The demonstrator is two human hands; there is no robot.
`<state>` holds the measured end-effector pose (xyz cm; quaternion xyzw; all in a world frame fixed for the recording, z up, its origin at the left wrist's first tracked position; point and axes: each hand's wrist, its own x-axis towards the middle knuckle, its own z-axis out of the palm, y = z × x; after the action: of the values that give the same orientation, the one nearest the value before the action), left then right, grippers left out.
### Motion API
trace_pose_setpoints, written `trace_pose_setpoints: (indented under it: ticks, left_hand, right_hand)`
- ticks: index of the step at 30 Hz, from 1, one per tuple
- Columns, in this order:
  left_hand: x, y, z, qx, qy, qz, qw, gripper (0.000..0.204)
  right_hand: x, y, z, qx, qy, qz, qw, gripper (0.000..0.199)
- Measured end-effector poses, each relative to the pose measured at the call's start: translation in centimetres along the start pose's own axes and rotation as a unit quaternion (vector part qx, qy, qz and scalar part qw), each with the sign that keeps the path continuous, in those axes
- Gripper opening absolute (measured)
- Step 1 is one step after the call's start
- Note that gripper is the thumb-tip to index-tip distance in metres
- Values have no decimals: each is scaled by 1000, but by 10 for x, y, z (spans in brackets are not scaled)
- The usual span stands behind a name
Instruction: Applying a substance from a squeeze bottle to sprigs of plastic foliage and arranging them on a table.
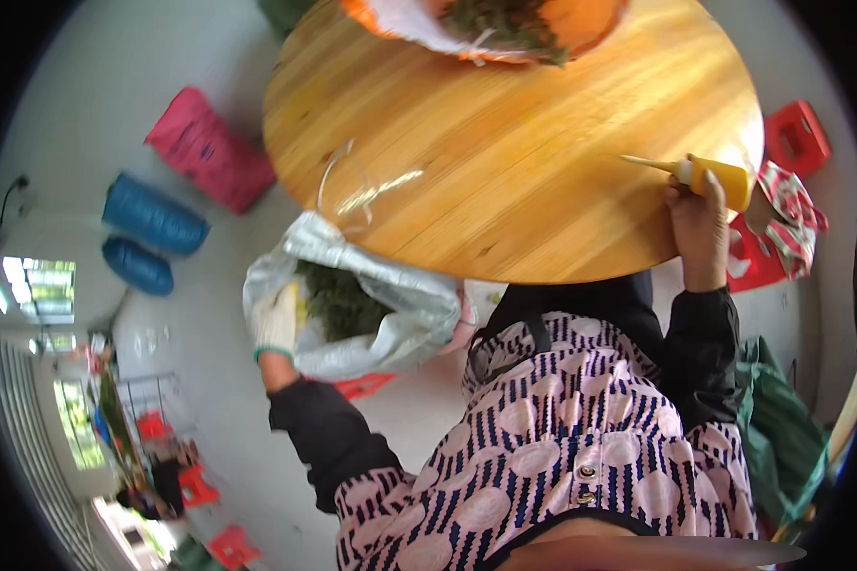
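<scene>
My left hand [276, 322] wears a pale glove and reaches into a large clear plastic bag [390, 305] full of dark green leaves [338, 303], down beside the table. My right hand [697, 217] is bare and grips a yellow-handled knife [705, 175] at the right edge of the round wooden table [505, 162]; its pale blade points left over the tabletop. An orange basin [581, 24] lined with white plastic and holding green leaves sits at the table's far edge.
A bent clear plastic strip [338, 186] lies on the table's left part. On the floor to the left are a pink sack [209, 147] and two blue rolls [152, 214]. Red stools [798, 133] and a patterned cloth [792, 219] stand at right; green bags [781, 428] lie lower right.
</scene>
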<state>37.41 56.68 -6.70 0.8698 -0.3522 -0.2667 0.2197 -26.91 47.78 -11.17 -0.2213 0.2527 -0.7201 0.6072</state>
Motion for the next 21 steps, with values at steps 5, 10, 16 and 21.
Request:
trace_pose_setpoints:
  ticks: [5, 10, 16, 21]
  left_hand:
    - [-88, 116, -4, -119, -66, 180, 974, 28]
    - [-106, 239, 16, -76, -235, 386, 889, 37]
    - [-43, 385, 121, -12, -123, 478, 870, 42]
    - [23, 462, 206, 192, 88, 469, 858, 54]
  right_hand:
    - [-10, -3, 14, -28, 20, -25, 999, 34]
    - [-15, -8, 11, -19, 45, -4, 999, 39]
    - [-14, -11, 13, 3, 63, -8, 998, 41]
    - [-14, -7, 22, 19, 64, -5, 998, 42]
